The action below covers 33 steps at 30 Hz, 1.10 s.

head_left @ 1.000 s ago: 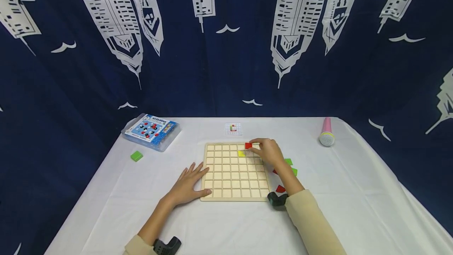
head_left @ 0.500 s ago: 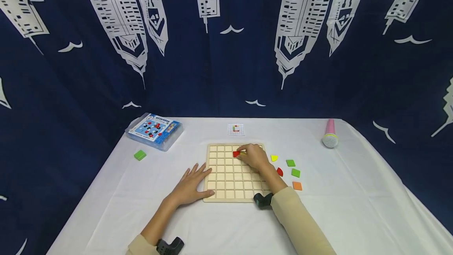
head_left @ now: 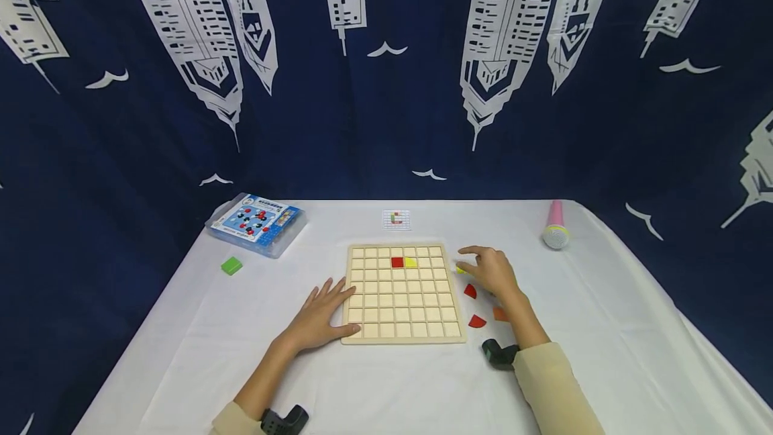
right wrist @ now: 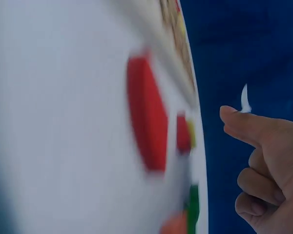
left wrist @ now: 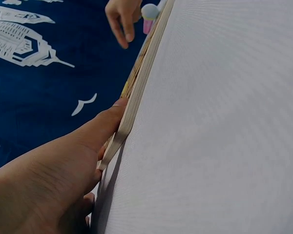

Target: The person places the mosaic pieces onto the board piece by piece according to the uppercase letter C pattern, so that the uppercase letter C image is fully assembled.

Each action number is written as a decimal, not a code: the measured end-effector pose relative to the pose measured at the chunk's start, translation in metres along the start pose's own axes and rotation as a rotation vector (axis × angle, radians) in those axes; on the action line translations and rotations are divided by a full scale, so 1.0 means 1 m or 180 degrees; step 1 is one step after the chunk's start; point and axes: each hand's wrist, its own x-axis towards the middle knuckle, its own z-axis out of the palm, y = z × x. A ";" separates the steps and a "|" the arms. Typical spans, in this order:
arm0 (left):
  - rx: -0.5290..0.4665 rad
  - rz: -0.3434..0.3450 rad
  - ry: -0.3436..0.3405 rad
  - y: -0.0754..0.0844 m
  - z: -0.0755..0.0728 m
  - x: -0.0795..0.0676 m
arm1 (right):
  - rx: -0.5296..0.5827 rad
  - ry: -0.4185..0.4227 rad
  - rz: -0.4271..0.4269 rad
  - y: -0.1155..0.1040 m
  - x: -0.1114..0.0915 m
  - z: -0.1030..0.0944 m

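Note:
My left hand [head_left: 320, 314] rests with spread fingers on the left edge of the wooden grid board [head_left: 401, 341]; the left wrist view shows its thumb along the rim. On the board, a red square [head_left: 397, 262] lies just left of a yellow piece [head_left: 410, 262], in the second row from the far side. Right of the board hovers my right hand [head_left: 492, 270], thumb and index finger apart with nothing seen between them. Under its thumb, a second yellow piece [head_left: 460, 270] is partly hidden. Nearby lie two red quarter-round pieces [head_left: 470, 291] and an orange square [head_left: 500, 314], partly covered by the wrist.
A small pattern card [head_left: 396, 220] lies beyond the board. At the back left sits a plastic case [head_left: 260, 223], with green pieces [head_left: 231, 266] in front of it. A pink toy microphone [head_left: 556, 227] is at the back right. Green pieces [right wrist: 193, 209] show in the right wrist view.
My right hand has set the red square on the board beside the yellow piece, released it and moved right to the loose pieces. The left hand keeps its place.

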 end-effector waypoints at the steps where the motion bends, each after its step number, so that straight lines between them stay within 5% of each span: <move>1: -0.0019 0.0000 0.0001 0.000 0.000 0.000 | -0.0036 -0.0036 0.0050 0.006 -0.003 -0.003; 8: -0.0054 -0.0005 0.0020 -0.002 0.001 0.001 | -0.0139 -0.0319 0.0214 0.021 -0.004 -0.005; 14: -0.0074 -0.0022 0.0019 -0.001 0.001 0.001 | -0.0413 -0.0237 0.0297 0.019 0.004 0.002; 21: -0.0045 -0.0046 -0.0011 0.000 0.001 0.000 | -0.0267 -0.0473 0.0148 0.023 0.008 0.003; 33: -0.0046 -0.0043 -0.0022 -0.001 0.002 0.001 | -0.0261 -0.0549 0.0389 0.036 -0.003 -0.015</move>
